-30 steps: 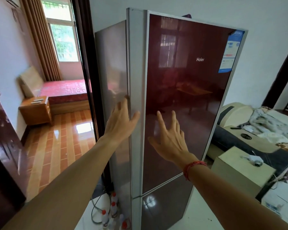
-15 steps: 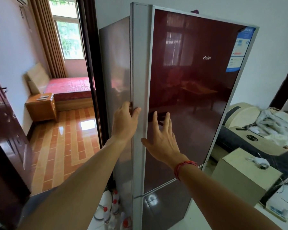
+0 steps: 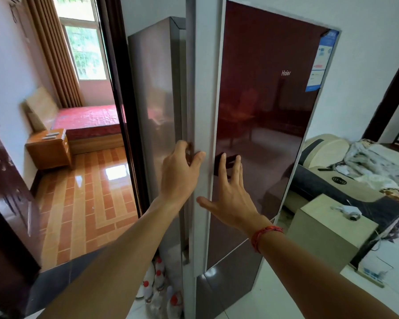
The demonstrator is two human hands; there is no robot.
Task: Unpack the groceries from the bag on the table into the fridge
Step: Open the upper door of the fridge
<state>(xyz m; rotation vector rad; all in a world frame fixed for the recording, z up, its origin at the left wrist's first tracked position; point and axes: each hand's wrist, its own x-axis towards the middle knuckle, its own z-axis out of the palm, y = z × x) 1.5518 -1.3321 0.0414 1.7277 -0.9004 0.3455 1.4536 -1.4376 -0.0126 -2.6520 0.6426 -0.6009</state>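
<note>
A tall fridge (image 3: 154,93) with a glossy dark red upper door (image 3: 263,116) stands right in front of me. My left hand (image 3: 179,173) grips the silver left edge of that door, fingers curled behind it and thumb on the front. The door stands slightly ajar, with a narrow gap along its left edge. My right hand (image 3: 230,194), a red cord at the wrist, is spread with straight fingers on or just off the door's red face. The grocery bag and the table are out of view.
Several plastic bottles with red caps (image 3: 157,286) stand on the floor at the fridge's left foot. A beige box (image 3: 327,229) and a cluttered sofa (image 3: 346,180) are on the right. A doorway on the left leads to a bedroom with a wooden nightstand (image 3: 48,150).
My left hand went from flat against the fridge edge to curled round the door's edge. The upper door has come slightly away from the cabinet. My right hand stayed spread near the door.
</note>
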